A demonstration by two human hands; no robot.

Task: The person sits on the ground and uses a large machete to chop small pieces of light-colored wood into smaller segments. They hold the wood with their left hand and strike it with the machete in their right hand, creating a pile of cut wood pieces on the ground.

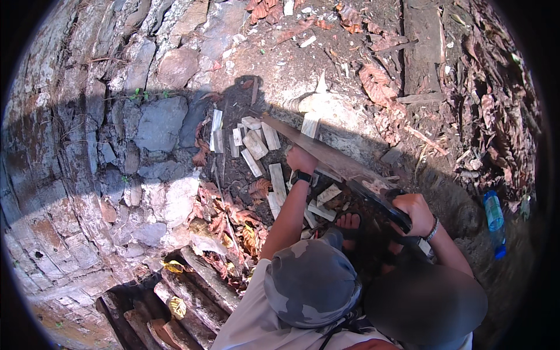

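Note:
My right hand (413, 211) is closed round the black handle of a handsaw (332, 153). Its long, brownish blade slants up and left across the work spot. My left hand (301, 158) is closed at the near side of the blade, its fingers partly hidden. It appears to grip a pale wood strip (310, 123), whose far end sticks out past the blade over a light-coloured rock (344, 114). Left of that hand lie several short cut wood blocks (255, 144) on the dirt. More pale pieces (278, 182) lie beside my left forearm.
A rough stone wall or slope (162, 125) fills the left. Stacked logs (192, 291) lie at the lower left, dry leaves (224, 219) near them. A plastic bottle (494, 219) with a blue cap lies at the right. My sandalled foot (349, 221) is close below the blade.

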